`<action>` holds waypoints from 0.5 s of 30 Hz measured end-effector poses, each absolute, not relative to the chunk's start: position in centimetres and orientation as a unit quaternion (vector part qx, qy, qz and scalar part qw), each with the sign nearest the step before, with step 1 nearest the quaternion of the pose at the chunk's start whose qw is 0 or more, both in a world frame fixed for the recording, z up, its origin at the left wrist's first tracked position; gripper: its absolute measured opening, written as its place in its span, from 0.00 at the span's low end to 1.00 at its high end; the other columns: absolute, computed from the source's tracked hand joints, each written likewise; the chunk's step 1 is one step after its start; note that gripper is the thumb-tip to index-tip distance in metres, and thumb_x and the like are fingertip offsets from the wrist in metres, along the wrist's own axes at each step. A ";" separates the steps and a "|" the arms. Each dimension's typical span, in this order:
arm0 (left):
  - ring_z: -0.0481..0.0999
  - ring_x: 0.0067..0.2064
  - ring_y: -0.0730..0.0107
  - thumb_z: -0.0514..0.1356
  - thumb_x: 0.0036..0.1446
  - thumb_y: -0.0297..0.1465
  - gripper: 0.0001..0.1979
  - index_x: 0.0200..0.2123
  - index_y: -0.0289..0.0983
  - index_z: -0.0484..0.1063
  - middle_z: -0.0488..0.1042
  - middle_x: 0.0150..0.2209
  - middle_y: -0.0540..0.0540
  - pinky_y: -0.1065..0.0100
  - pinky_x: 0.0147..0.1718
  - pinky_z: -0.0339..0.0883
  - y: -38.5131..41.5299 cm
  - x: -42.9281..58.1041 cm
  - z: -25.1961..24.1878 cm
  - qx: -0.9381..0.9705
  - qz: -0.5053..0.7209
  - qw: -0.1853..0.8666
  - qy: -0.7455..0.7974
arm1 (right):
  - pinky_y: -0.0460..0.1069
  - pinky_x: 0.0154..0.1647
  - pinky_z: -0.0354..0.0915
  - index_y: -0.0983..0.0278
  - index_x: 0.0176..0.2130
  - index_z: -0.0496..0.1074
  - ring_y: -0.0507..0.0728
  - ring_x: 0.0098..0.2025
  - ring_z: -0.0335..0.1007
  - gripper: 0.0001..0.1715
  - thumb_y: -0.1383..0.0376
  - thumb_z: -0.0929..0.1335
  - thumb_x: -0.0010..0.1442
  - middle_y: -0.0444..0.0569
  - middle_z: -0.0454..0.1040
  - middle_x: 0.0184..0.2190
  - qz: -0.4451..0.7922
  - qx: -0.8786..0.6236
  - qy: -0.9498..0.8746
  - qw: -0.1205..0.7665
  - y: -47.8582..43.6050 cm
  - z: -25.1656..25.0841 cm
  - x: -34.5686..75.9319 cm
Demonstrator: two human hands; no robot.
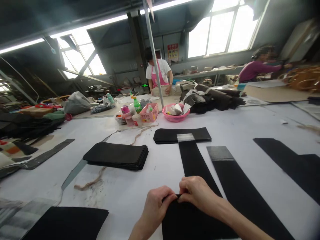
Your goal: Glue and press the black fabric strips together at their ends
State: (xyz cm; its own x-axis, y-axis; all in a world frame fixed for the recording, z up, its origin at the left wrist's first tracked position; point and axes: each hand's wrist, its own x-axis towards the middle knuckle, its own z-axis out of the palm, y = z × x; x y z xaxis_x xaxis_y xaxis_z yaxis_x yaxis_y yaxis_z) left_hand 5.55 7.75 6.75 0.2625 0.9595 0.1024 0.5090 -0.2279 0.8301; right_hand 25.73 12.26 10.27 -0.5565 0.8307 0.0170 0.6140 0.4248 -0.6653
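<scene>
My left hand [156, 206] and my right hand [197, 193] meet at the near edge of the white table [162, 160]. Both pinch the top edge of a black fabric piece [190, 221] that lies flat in front of me. Just beyond my fingers a long black fabric strip [193, 160] with a grey end runs away from me. A second black strip [240, 190] with a grey end lies beside it on the right.
Two stacks of black fabric pieces [117, 155] [182, 135] lie further out. More black fabric [67, 223] is at the near left and black fabric [292, 163] at the right. A pink basin [175, 115], pink basket [149, 113] and bottles stand mid-table. Two people work at the back.
</scene>
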 end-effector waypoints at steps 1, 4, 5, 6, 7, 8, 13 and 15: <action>0.69 0.29 0.73 0.56 0.65 0.36 0.14 0.29 0.38 0.73 0.73 0.27 0.50 0.72 0.29 0.58 7.5 5.4 7.0 0.722 0.323 0.340 0.510 | 0.43 0.26 0.50 0.63 0.22 0.72 0.48 0.26 0.63 0.13 0.69 0.79 0.47 0.36 0.69 0.22 0.316 -0.434 -0.826 0.171 12.1 10.8 26.1; 0.69 0.28 0.73 0.55 0.65 0.37 0.14 0.29 0.38 0.72 0.71 0.26 0.50 0.72 0.28 0.57 6.9 4.8 7.9 0.738 0.324 0.323 0.495 | 0.43 0.25 0.50 0.63 0.23 0.73 0.47 0.24 0.61 0.13 0.68 0.78 0.50 0.35 0.67 0.20 0.356 -0.423 -0.815 0.171 11.9 12.0 27.6; 0.69 0.28 0.73 0.55 0.65 0.37 0.15 0.29 0.38 0.71 0.71 0.26 0.50 0.72 0.28 0.56 6.7 4.6 8.2 0.741 0.325 0.321 0.492 | 0.43 0.25 0.50 0.63 0.23 0.73 0.47 0.24 0.61 0.12 0.67 0.78 0.51 0.35 0.67 0.19 0.375 -0.420 -0.808 0.173 11.8 12.3 28.1; 0.69 0.28 0.73 0.55 0.65 0.38 0.15 0.29 0.38 0.71 0.71 0.26 0.50 0.72 0.28 0.57 6.5 4.5 8.4 0.744 0.325 0.320 0.489 | 0.43 0.24 0.50 0.63 0.23 0.73 0.47 0.23 0.60 0.12 0.67 0.77 0.52 0.35 0.66 0.19 0.394 -0.418 -0.799 0.175 11.6 12.5 28.5; 0.69 0.28 0.73 0.55 0.65 0.38 0.15 0.29 0.38 0.71 0.71 0.26 0.50 0.72 0.28 0.57 6.4 4.4 8.7 0.746 0.324 0.318 0.487 | 0.43 0.23 0.50 0.63 0.23 0.73 0.47 0.23 0.60 0.11 0.66 0.76 0.53 0.36 0.66 0.19 0.412 -0.417 -0.790 0.177 11.4 12.6 28.8; 0.69 0.28 0.73 0.55 0.65 0.38 0.14 0.28 0.38 0.70 0.71 0.26 0.50 0.72 0.28 0.57 6.2 4.4 8.9 0.748 0.325 0.316 0.485 | 0.43 0.23 0.50 0.63 0.24 0.73 0.47 0.23 0.60 0.11 0.66 0.75 0.54 0.36 0.67 0.20 0.428 -0.416 -0.782 0.180 11.3 12.7 29.0; 0.68 0.27 0.73 0.55 0.65 0.39 0.16 0.27 0.37 0.70 0.70 0.25 0.50 0.72 0.28 0.57 5.9 4.3 9.2 0.734 0.342 0.320 0.492 | 0.42 0.25 0.57 0.63 0.27 0.75 0.49 0.25 0.68 0.08 0.65 0.71 0.58 0.39 0.73 0.25 0.471 -0.429 -0.748 0.186 11.2 11.9 30.0; 0.68 0.27 0.72 0.55 0.64 0.42 0.18 0.26 0.37 0.70 0.70 0.24 0.50 0.72 0.29 0.58 5.8 3.7 8.8 0.704 0.361 0.331 0.515 | 0.42 0.27 0.61 0.62 0.29 0.75 0.50 0.26 0.71 0.10 0.64 0.68 0.61 0.40 0.75 0.27 0.432 -0.483 -0.739 0.183 12.2 10.8 31.3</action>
State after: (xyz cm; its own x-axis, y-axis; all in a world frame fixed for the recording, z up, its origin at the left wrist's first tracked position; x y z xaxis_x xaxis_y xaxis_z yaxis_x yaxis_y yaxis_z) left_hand 3.67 5.84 8.77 0.2084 0.9637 0.1669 0.4866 -0.2502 0.8370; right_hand 31.31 12.23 10.79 -0.4670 0.8720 -0.1468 0.5554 0.1601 -0.8160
